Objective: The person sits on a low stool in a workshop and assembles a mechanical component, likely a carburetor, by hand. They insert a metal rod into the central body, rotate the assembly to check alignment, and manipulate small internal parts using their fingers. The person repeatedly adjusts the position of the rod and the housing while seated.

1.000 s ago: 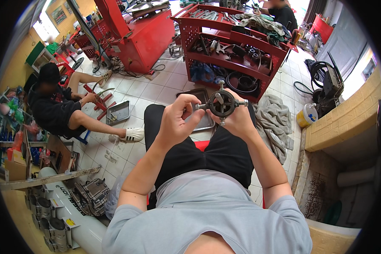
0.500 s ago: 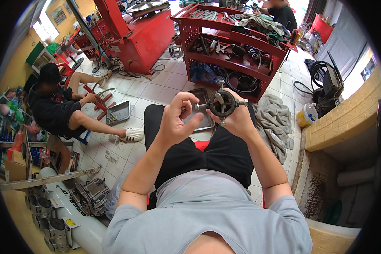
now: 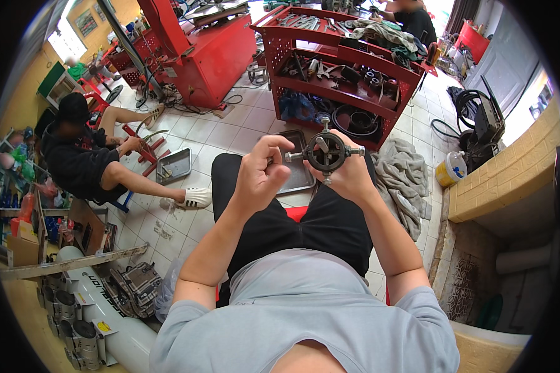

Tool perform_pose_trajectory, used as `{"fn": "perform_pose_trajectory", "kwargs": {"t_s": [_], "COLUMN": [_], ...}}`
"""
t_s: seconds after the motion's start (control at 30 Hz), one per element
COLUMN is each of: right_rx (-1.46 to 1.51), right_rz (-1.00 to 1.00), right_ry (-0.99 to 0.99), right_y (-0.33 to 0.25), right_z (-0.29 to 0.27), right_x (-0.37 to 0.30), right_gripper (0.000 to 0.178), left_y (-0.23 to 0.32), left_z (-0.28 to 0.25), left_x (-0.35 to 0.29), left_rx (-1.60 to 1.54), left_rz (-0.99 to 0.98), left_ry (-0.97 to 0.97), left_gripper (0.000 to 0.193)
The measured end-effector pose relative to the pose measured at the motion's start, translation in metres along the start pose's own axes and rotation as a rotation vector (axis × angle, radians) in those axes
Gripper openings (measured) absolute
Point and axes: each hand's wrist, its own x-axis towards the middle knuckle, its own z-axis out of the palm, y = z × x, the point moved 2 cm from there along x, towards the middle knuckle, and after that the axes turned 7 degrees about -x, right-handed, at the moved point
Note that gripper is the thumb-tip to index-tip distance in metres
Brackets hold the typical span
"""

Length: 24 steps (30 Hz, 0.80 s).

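Note:
My right hand [image 3: 350, 174] grips a dark round metal ring with bolts [image 3: 336, 163] jutting outward from its rim. Spokes and a short metal stub fill the middle of the ring, which is raised above my lap. Beside the left-pointing bolt, my left hand [image 3: 260, 171] is open, its index finger curved over and its thumb apart from it. The bolt head lies close to those fingertips, with a small gap visible. A grey metal tray [image 3: 303, 180] rests on the floor between my knees, partly covered by my hands and the ring.
Ahead stands a red tool cart [image 3: 345, 99] carrying wrenches and parts. At left a seated person [image 3: 81, 149] works over a red stand, near another metal tray [image 3: 174, 166]. Grey cloth [image 3: 402, 180] and a yellow-and-white bucket [image 3: 451, 169] lie to my right.
My left thumb has drawn back from the bolt head, leaving the bolt more exposed. My right hand and the ring stay in place.

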Motion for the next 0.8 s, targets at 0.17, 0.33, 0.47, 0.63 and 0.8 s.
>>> {"fn": "perform_pose_trajectory", "kwargs": {"t_s": [0.17,0.33,0.47,0.63,0.8], "right_rx": [-0.012,-0.007,-0.011,-0.004,-0.013], "right_rz": [-0.002,-0.002,-0.018,-0.044,-0.023], "right_ry": [-0.006,-0.004,0.013,0.049,0.016], "right_y": [0.000,0.000,0.001,0.002,0.000], "right_z": [-0.001,0.000,0.000,0.002,0.000], "right_x": [0.000,0.000,0.000,0.001,0.000], "right_gripper": [0.037,0.036,0.034,0.030,0.033], "left_y": [-0.004,0.002,0.004,0.003,-0.003], "left_z": [-0.001,0.002,-0.001,0.003,-0.001], "left_x": [-0.003,-0.001,0.001,-0.002,0.000], "left_rx": [0.017,0.062,-0.008,0.050,-0.044], "left_rz": [-0.084,0.013,-0.142,0.024,-0.040], "left_ry": [0.004,0.024,-0.018,0.034,0.009], "left_gripper": [0.040,0.046,0.050,0.051,0.051]}}
